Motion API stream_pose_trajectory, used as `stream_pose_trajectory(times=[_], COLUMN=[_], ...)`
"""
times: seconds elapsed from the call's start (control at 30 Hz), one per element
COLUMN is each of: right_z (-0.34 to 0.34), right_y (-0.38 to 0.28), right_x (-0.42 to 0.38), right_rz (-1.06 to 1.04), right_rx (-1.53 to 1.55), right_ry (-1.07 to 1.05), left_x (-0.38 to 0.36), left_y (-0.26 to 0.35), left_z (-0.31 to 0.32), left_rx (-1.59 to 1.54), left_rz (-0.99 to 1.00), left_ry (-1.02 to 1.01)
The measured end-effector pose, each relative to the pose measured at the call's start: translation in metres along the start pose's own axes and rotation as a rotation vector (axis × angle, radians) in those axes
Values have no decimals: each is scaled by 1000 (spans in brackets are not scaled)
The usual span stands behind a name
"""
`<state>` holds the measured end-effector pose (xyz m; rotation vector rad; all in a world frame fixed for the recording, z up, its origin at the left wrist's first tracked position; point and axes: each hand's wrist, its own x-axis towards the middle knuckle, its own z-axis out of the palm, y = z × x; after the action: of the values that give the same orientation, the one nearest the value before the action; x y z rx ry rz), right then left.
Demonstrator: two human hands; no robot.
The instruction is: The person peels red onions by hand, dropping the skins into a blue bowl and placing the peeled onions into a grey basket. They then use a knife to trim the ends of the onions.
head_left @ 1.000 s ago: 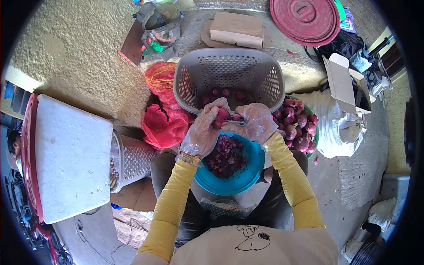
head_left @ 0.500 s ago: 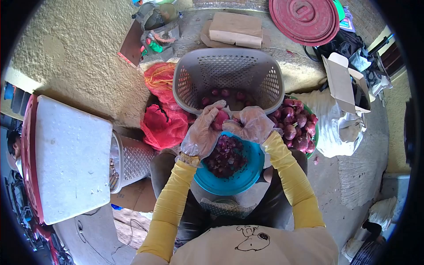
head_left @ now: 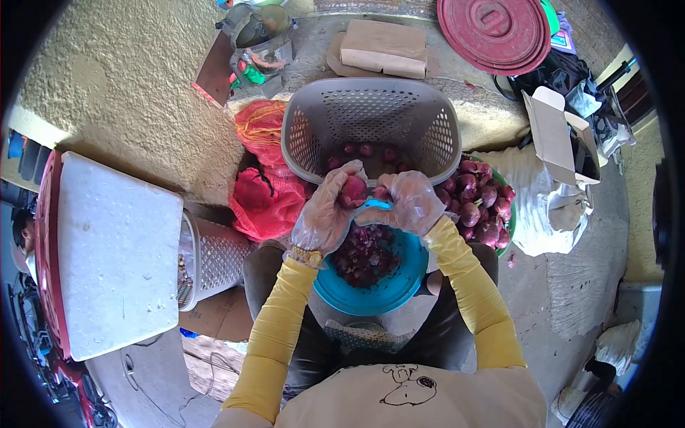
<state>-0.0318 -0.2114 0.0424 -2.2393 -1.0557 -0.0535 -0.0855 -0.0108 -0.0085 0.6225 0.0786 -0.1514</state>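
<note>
In the head view, my left hand (head_left: pixel 325 214), in a clear plastic glove, is closed around a red onion (head_left: pixel 353 192). My right hand (head_left: pixel 414 203), gloved the same way, is beside it with fingers bent together. A small reddish piece (head_left: pixel 382 193) shows at its fingertips; I cannot tell what else it grips. Between the two hands a bright blue strip (head_left: pixel 377 204) is visible. Below them a blue basin (head_left: pixel 410 285) holds dark purple onion skins (head_left: pixel 366 260). Just beyond the hands, a grey perforated basket (head_left: pixel 371 114) has several red onions (head_left: pixel 365 150) at its bottom.
At right, a green-rimmed container holds a heap of red onions (head_left: pixel 474 200). Red mesh sacks (head_left: pixel 267 200) lie left of the basket. A white-topped box (head_left: pixel 118 257) and a perforated basket (head_left: pixel 221 257) stand further left. Beyond are a cardboard box (head_left: pixel 385 46) and red lid (head_left: pixel 492 32).
The onion in my left hand now shows more of its surface. My right hand has turned slightly, its fingertips now showing a reddish piece, with a blue strip appearing below them.
</note>
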Motion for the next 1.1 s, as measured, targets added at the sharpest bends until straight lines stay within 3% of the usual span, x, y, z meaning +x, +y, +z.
stream_pose_trajectory(times=[0.17,0.47,0.6,0.67,0.9,1.0,1.1], right_z=[8,15,22,12,7,7,-1], right_y=[10,15,21,13,7,6,6], right_x=[-2,-5,-5,1,-1,-1,-1], right_rz=[85,37,58,134,114,-36,-32], right_rx=[-65,-176,-83,44,85,43,-133], right_ry=[46,74,115,-82,-103,-8,-180], left_x=[0,0,0,0,-4,-2,-3], left_y=[-2,-2,-4,-5,-1,-5,-7], left_z=[3,3,2,1,11,10,3], left_rx=[45,24,11,20,-94,-49,-106], left_rz=[21,16,28,34,-51,-53,-123], left_ry=[-47,-86,-87,-78,-38,13,80])
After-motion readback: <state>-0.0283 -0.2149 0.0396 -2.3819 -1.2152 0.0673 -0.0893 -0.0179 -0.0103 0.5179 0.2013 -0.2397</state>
